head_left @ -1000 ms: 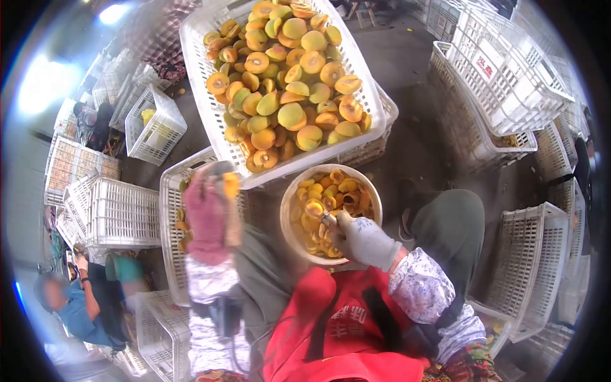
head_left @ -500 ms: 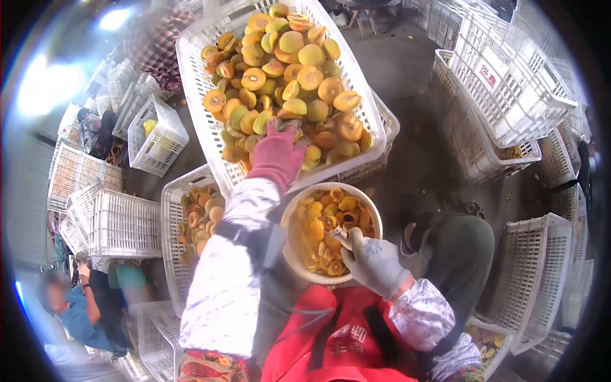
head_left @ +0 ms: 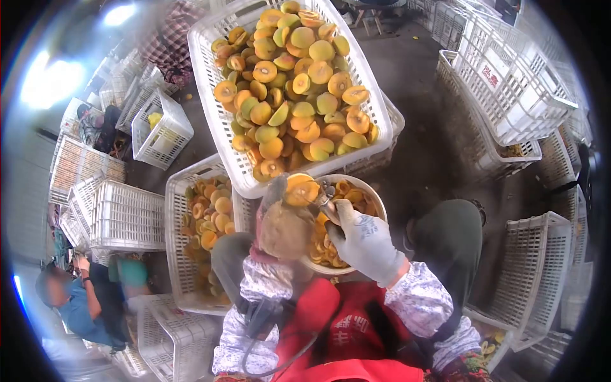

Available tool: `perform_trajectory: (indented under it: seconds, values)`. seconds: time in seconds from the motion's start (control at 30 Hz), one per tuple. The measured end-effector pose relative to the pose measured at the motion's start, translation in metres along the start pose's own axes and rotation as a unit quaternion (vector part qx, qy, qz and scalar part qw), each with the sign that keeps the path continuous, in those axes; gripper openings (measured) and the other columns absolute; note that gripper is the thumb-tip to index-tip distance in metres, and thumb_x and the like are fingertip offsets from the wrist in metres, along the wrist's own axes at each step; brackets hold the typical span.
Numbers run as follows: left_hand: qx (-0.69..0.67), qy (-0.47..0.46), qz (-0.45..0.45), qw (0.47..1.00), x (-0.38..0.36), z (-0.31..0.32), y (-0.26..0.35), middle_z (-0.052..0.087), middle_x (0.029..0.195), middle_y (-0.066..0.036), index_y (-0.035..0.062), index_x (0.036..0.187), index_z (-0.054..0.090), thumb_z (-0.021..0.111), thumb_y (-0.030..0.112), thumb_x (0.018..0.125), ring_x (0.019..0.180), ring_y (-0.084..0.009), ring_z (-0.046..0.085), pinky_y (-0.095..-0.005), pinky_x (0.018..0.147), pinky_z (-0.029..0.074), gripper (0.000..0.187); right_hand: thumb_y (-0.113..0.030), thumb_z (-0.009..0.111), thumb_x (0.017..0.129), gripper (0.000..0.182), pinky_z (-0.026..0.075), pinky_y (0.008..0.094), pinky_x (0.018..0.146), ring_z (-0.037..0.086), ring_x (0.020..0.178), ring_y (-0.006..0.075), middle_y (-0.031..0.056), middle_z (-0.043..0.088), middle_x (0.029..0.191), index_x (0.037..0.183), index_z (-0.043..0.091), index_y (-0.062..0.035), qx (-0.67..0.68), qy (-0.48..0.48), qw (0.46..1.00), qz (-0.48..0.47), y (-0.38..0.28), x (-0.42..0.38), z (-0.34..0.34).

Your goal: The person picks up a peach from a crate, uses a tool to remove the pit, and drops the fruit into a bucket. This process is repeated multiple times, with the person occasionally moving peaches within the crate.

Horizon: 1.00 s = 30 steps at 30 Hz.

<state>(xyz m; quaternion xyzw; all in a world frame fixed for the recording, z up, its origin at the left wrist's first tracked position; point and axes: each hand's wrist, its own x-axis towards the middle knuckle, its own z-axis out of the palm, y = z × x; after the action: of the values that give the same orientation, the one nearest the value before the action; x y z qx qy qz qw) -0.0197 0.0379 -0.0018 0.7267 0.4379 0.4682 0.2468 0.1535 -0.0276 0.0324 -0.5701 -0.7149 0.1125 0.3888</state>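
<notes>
A red apron (head_left: 347,331), smooth and bearing white characters I cannot make out, lies between patterned sleeves (head_left: 420,299) of white and purple cloth. From my remote seat I see the left hand (head_left: 284,223), in a pink glove with a brownish, blurred palm, pinching an orange fruit half (head_left: 301,190), round and moist, cut face up. The right hand (head_left: 370,245), in a white knit glove stamped with blue print too small for me to read, has its fingers wrapped around a slim metal tool (head_left: 327,208), its tip at the fruit half's edge. Both are over a round, pale bucket (head_left: 382,209) of curled orange pieces (head_left: 326,249). Just beyond, a white plastic-lattice crate (head_left: 344,160) brims with fruit (head_left: 296,95), green-gold skins and cut faces mixed; a second crate (head_left: 175,248) at left holds more. Farther right, a stacked crate (head_left: 519,105) carries a white label (head_left: 491,76) with a red emblem, its lettering illegible to me. At far left sits a person in blue (head_left: 83,312); checked cloth (head_left: 168,38) shows in the background.
</notes>
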Motion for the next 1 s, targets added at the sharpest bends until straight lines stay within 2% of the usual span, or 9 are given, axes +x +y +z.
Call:
perform_trajectory:
  seconds: [0.1,0.2,0.37,0.47,0.53,0.67,0.8,0.93,1.0]
  values:
    - [0.379,-0.136,0.156,0.902,0.003,-0.01,0.042,0.066,0.106,-0.013,-0.0036,0.124,0.05,0.062,0.004,0.082,0.095,-0.02,0.065,-0.0286,0.083,0.054,0.045,-0.022,0.066,0.083,0.038,0.05,0.0368,0.053,0.064,0.059,0.0256,0.0106,0.062,0.068,0.112,0.054,-0.0005,-0.048,-0.108,0.993,0.026,-0.002,-0.004,0.004]
    - [-0.022,-0.023,-0.141,0.99,0.002,-0.003,0.072,0.068,0.106,-0.012,0.0037,0.113,0.063,0.064,0.021,0.08,0.104,-0.0289,0.061,-0.041,0.098,0.044,0.037,-0.022,0.065,0.084,0.039,0.05,0.0374,0.054,0.064,0.059,0.0257,0.0103,0.063,0.068,0.114,0.053,-0.0003,-0.064,-0.17,0.982,0.053,-0.005,-0.003,0.001]
    - [0.356,-0.142,0.038,0.923,0.004,-0.006,0.057,0.067,0.108,-0.011,0.0031,0.112,0.061,0.065,0.016,0.079,0.102,-0.0262,0.062,-0.0367,0.096,0.046,0.036,-0.021,0.064,0.084,0.041,0.051,0.0387,0.056,0.065,0.061,0.028,0.0116,0.063,0.067,0.117,0.053,0.0009,-0.087,-0.218,0.968,0.085,-0.001,-0.008,0.008]
    - [0.255,-0.164,0.055,0.951,-0.008,0.009,0.032,0.066,0.106,-0.012,0.0035,0.113,0.061,0.063,0.018,0.083,0.101,-0.0294,0.062,-0.0399,0.096,0.047,0.033,-0.02,0.063,0.083,0.043,0.051,0.0398,0.059,0.065,0.062,0.0306,0.0134,0.063,0.068,0.118,0.052,0.0018,-0.076,-0.237,0.961,0.121,-0.003,-0.013,0.016]
    - [-0.145,-0.092,-0.163,0.971,-0.016,0.023,0.027,0.065,0.106,-0.012,0.0046,0.118,0.058,0.057,0.024,0.092,0.101,-0.033,0.062,-0.0468,0.095,0.049,0.032,-0.019,0.062,0.082,0.043,0.051,0.0402,0.06,0.065,0.063,0.032,0.0146,0.064,0.069,0.119,0.052,0.002,-0.064,-0.258,0.952,0.151,0.002,-0.018,0.019]
    - [-0.254,-0.048,-0.177,0.95,-0.031,0.03,0.013,0.063,0.108,-0.012,0.0022,0.123,0.05,0.05,0.033,0.098,0.103,-0.0352,0.062,-0.0507,0.092,0.052,0.04,-0.018,0.061,0.082,0.043,0.051,0.0415,0.061,0.065,0.065,0.0338,0.0172,0.065,0.072,0.12,0.051,0.0008,-0.022,-0.247,0.963,0.104,0.013,-0.029,0.027]
    - [-0.285,0.015,-0.253,0.924,-0.029,0.034,0.012,0.063,0.107,-0.012,0.0023,0.12,0.053,0.053,0.031,0.096,0.1,-0.0349,0.062,-0.0491,0.091,0.052,0.037,-0.019,0.061,0.083,0.045,0.051,0.0433,0.058,0.065,0.065,0.0335,0.0175,0.065,0.071,0.123,0.049,0.0003,-0.083,-0.218,0.969,0.076,0.013,-0.023,0.016]
    - [0.14,-0.042,-0.018,0.989,-0.031,0.031,0.007,0.063,0.103,-0.013,0.0018,0.113,0.055,0.054,0.019,0.095,0.099,-0.0297,0.063,-0.0373,0.082,0.055,0.026,-0.02,0.062,0.083,0.046,0.05,0.0439,0.056,0.066,0.064,0.0326,0.0168,0.065,0.071,0.122,0.05,-0.0001,-0.079,-0.229,0.966,0.09,0.012,-0.019,0.01]
    - [-0.248,0.06,-0.317,0.913,-0.035,0.044,0.001,0.062,0.098,-0.013,0.0014,0.11,0.054,0.053,0.016,0.095,0.098,-0.0267,0.064,-0.0333,0.08,0.055,0.021,-0.019,0.061,0.083,0.044,0.051,0.0431,0.057,0.065,0.064,0.0328,0.0163,0.065,0.071,0.121,0.051,0.0007,-0.112,-0.261,0.953,0.104,0.011,-0.024,0.011]
